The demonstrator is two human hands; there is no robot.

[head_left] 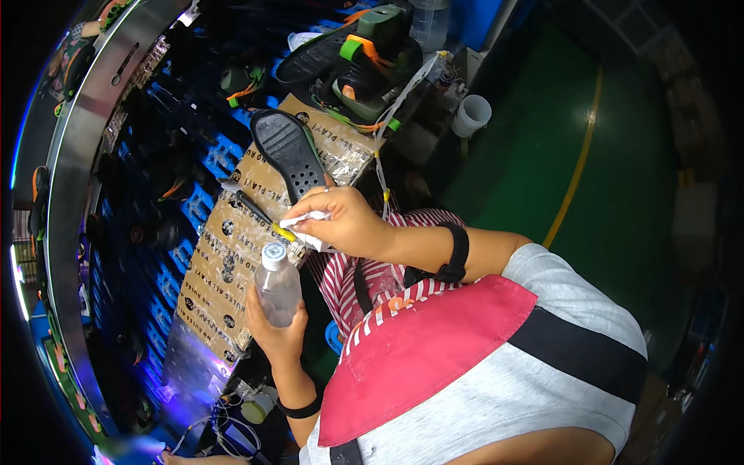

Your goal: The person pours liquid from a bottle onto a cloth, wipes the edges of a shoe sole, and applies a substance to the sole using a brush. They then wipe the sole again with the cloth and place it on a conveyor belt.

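My left hand (273,335) is wrapped round a clear plastic bottle (279,298) with a white cap, held upright. Just above and to the right of it, my right hand (345,221) pinches a folded white cloth or tissue (308,223). Beyond the right hand lies a black shoe sole (285,151) with small round holes at its near end, close to the fingers. A thin tool with a black handle (254,208) and a yellow part rests beside the cloth; its kind is unclear.
Printed cardboard (203,298) covers the bench. Dark sandals with green and orange straps (364,77) pile up at the far end, beside a white bucket (471,115). A metal-edged conveyor (84,132) curves along the left. Another person's arm (203,459) shows at the lower left.
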